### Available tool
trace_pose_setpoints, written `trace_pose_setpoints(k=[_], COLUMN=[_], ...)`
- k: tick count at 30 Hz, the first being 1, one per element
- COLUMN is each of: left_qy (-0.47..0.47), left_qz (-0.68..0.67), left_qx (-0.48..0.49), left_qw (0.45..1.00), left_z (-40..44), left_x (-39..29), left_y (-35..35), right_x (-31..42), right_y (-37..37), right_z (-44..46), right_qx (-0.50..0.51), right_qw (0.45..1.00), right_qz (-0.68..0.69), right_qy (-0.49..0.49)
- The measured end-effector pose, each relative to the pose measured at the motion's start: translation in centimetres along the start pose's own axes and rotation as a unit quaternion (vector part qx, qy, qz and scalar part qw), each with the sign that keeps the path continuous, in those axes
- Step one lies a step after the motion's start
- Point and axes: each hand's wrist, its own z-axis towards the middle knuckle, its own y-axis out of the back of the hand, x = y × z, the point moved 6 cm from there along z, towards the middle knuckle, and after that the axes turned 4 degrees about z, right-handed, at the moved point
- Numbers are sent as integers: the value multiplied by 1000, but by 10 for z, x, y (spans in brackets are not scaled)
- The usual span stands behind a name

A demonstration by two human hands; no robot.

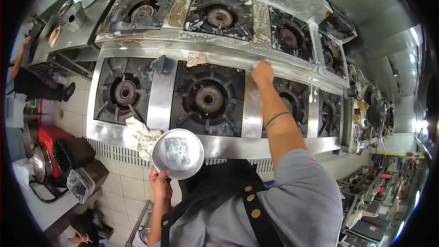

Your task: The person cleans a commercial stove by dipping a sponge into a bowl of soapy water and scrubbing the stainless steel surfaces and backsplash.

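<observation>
Closest to the head camera is the wearer's own body, a grey shirt [311,192] under a dark apron [219,190] with brass-coloured buttons. Ahead of it, the left grip [161,185] is closed on the rim of a round metal bowl [195,163], thumb at the edge. Inside the bowl lies a rectangular grey-and-white pad [177,150]. A crumpled pale cloth [142,138] drapes over the front edge of the stove [160,105], just beside the bowl; whether they touch, I cannot tell.

The right arm stretches across the stove, its grip [262,73] low over the back ledge, near the steel strip between two burners. Its fingers are blurred, so I cannot tell how far they are closed or what they hold. Along that ledge sit a brownish block [196,59] and a grey-blue block [163,65]. White suds streak the rear range [180,11] behind.

At far left, a metal pot [73,18] stands on a bench [87,37], with another person [39,80] beside it.
</observation>
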Motion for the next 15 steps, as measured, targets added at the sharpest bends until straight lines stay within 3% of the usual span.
trace_pose_setpoints(k=[1,3,4,8,10,12,13,15], left_qy=[4,12,7,24,25,29,36,39], left_qz=[0,16,19,45,58,58,59,66], left_qx=[2,6,5,-4,-22,-47,-74,-72], left_qw=[1000,1000,1000,999,998,997,995,994], left_z=[-1,0,0,8,8,-4,-1,0], left_x=[-1,-8,-11,0,-3,-8,-12,-10], left_y=[-2,-6,-7,10,5,-8,-9,1], right_x=[-15,-19,0,125,189,229,231,202], right_y=[8,19,31,22,-9,-50,-55,-60], right_z=[3,-3,-16,-67,-78,-85,-79,-47], right_qx=[-1,-8,-61,-61,14,-5,-28,90], right_qw=[1000,994,983,913,902,849,845,867], right_qz=[-3,18,75,194,144,131,128,60], right_qy=[-3,105,159,355,407,511,519,486])
